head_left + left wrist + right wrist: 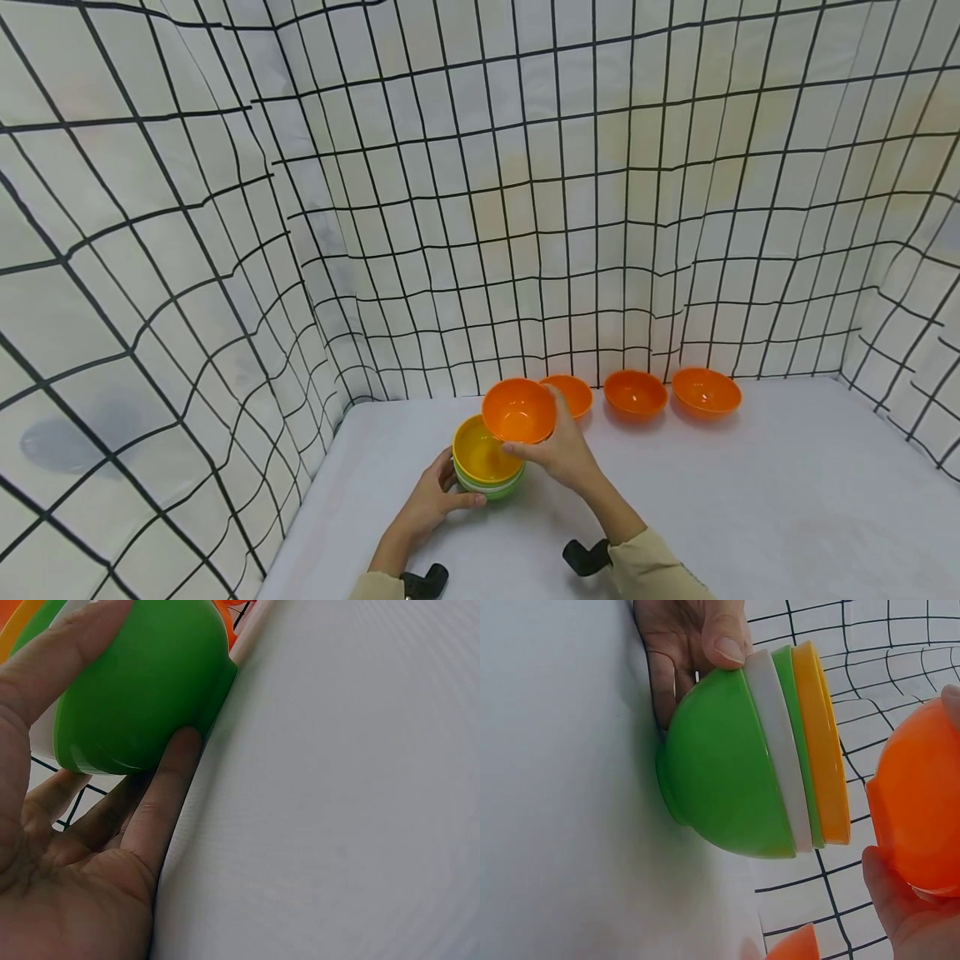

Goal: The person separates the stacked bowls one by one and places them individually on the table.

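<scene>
A nested stack of bowls stands on the white table: a green bowl [720, 772] at the bottom, then a white bowl [776, 742], another green one, and a yellow bowl [486, 454] on top. My left hand [431, 502] holds the stack from the left, thumb along its near side and fingers around the far side, low by the table. Over the stack's back right edge, my right hand [561, 454] grips an orange bowl [519, 410] by its right side. This bowl is raised and tilted, with its inside facing me; its base shows in the right wrist view.
Three more orange bowls line the back of the table: one partly hidden behind the right hand [572, 395], one in the middle [635, 395], one farthest right [707, 392]. White walls with black grid lines [525, 208] rise behind and at both sides.
</scene>
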Demonstrator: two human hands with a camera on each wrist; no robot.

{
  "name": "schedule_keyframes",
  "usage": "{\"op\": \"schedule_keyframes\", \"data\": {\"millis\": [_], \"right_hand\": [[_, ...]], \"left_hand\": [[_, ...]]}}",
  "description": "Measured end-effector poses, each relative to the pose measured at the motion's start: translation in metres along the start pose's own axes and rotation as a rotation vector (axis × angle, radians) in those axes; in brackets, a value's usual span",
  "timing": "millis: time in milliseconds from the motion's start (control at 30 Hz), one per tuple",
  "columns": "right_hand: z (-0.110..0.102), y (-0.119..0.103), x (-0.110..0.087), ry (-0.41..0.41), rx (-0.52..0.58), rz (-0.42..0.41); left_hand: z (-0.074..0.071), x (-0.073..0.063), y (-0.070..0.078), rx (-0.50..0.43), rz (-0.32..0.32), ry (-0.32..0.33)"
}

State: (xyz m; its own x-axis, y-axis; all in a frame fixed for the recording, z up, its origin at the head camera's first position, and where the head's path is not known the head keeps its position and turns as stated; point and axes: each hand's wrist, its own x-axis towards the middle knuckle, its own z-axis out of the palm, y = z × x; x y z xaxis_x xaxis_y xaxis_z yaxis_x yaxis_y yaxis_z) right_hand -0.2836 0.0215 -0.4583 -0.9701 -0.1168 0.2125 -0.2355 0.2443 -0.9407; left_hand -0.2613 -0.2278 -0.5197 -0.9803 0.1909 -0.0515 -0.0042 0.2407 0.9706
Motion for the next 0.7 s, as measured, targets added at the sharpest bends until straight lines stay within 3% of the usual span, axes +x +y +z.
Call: {"op": "schedule_keyframes", "data": {"millis": [700], "right_hand": [[-0.0098,0.0018,0.0038,0.010,-0.012,-0.035]], "left_hand": [[0.0018,-0.0020,0.0025,0.004,-0.011,0.014]]}}
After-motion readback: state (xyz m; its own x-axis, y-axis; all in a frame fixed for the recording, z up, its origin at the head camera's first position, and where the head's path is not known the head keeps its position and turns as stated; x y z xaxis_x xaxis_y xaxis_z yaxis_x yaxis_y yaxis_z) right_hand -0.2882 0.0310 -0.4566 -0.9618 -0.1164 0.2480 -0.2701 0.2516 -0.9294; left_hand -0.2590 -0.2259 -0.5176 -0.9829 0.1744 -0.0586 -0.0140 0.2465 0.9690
